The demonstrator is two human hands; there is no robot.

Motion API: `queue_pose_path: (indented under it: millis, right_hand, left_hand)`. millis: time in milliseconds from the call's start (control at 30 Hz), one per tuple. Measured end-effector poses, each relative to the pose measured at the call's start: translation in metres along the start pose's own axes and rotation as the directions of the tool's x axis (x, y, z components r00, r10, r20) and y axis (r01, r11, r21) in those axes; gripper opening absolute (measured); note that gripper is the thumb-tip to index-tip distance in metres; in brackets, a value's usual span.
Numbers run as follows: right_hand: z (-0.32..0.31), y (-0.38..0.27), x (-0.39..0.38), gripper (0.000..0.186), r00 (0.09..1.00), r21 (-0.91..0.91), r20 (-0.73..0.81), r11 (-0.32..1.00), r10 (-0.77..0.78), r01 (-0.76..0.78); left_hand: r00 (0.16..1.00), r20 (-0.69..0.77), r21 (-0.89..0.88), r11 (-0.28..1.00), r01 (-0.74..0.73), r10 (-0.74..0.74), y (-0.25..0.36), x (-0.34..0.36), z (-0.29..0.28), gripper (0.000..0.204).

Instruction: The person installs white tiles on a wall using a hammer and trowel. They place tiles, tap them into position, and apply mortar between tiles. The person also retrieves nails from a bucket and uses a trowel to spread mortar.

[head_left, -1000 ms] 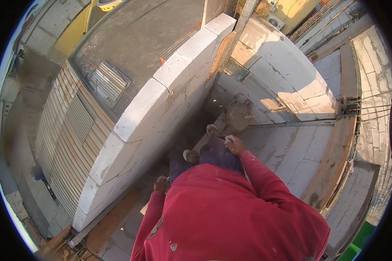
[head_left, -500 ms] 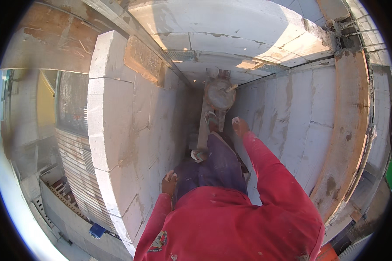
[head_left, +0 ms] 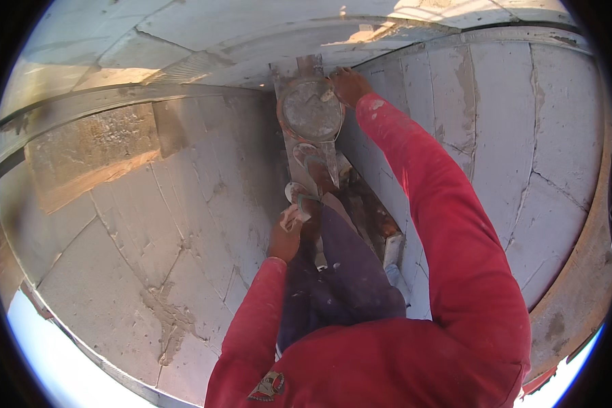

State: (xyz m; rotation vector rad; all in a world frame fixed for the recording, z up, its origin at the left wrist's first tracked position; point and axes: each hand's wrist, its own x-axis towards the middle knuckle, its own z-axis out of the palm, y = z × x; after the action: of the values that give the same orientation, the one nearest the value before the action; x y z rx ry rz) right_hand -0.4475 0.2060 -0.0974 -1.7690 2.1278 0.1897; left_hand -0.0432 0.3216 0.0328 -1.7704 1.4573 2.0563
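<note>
At the far middle, a round bucket [head_left: 313,112] with grey, wet-looking contents stands on a narrow plank [head_left: 294,155]. A pale tool handle [head_left: 328,96] sticks out over its right rim. My right hand [head_left: 351,86] is closed at the outer end of this handle, covering part of it; the rest of the tool is hidden in the bucket. My left hand [head_left: 287,234] hangs low beside my leg, its fingers loosely apart and whitish with dust. I see nothing held in it.
Pale block walls rise close on the left [head_left: 204,197] and right [head_left: 503,149], with another wall [head_left: 204,30] ahead. A wooden board [head_left: 95,149] is against the left wall. My sandalled feet [head_left: 309,160] are on the plank. A brown, block-like piece [head_left: 377,217] lies low to the right.
My right hand has moved forward to the handle at the bucket. My left hand has come forward and slightly right. The view has tilted and come closer to the bucket.
</note>
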Motion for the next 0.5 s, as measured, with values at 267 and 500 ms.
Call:
queue_pose_path:
  millis: [267,500]
  right_hand:
    - [0.184,0.032,0.077,0.023,0.943,-0.164,-0.230,0.965,-0.240,0.206]
    - [0.126,-0.028,0.030,0.019,0.989,-0.379,0.111,0.915,-0.100,0.135]
  left_hand:
    - [0.997,-0.044,0.383,0.921,0.076,-0.064,-0.073,-0.021,-0.010,0.037]
    - [0.999,0.008,0.348,0.937,0.026,-0.031,-0.090,0.039,-0.002,0.034]
